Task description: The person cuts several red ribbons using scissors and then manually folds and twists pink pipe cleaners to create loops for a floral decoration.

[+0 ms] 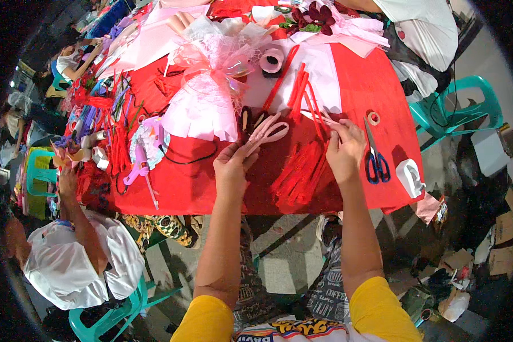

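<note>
My left hand [234, 164] pinches the base of several pale pink fuzzy stems, likely chenille stems [270, 129], bent into loops that point up and away. In my right hand [346, 145], thumb and fingers are closed on thin pale pink stems [325, 118], whose far ends are hard to make out. Below and between the hands lies a bundle of red chenille stems [301, 171] on the red tablecloth [222, 184]. More red stems [298, 89] rest beyond it on white sheeting. Dark brown fuzzy loops [246, 119] sit just past my left hand.
Blue-handled scissors [377, 160], a small tape roll [372, 118] and a white tape dispenser [409, 177] lie right. Left are a pink-wrapped bouquet [205, 102] and a purple glue gun [140, 162] with a black cord. A person in white [85, 256] sits at left; another stands far right.
</note>
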A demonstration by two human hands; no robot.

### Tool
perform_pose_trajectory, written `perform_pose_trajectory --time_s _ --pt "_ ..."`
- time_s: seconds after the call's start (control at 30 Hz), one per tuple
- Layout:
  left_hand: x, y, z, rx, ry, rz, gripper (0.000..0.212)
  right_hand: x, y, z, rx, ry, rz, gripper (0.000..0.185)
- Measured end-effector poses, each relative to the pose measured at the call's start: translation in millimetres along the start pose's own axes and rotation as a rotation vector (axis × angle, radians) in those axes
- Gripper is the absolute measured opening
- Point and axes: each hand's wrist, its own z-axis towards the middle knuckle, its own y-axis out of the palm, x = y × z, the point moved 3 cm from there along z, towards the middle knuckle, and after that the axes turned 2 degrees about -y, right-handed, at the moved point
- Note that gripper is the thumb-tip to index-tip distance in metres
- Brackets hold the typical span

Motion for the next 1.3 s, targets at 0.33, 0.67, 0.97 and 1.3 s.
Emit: perform_pose_trajectory --time_s 0.33,0.67,0.97,1.3 --pt "32 13 -33 0.205 0.661 1.198 0.035 27 -18 -6 -0.139 0.172 -0.166 0.016" --pt "14 45 -60 -0.089 0.730 1.234 0.024 32 -20 -3 -0.243 0.183 -0.254 0.010" --pt "-24 62 -71 -0.278 0.609 1.317 0.046 49 -22 -1 -0.069 0.444 0.294 0.005" --pt "-30 71 -57 -0.199 0.390 0.932 0.019 52 -38 -1 -0.194 0.484 0.221 0.013"
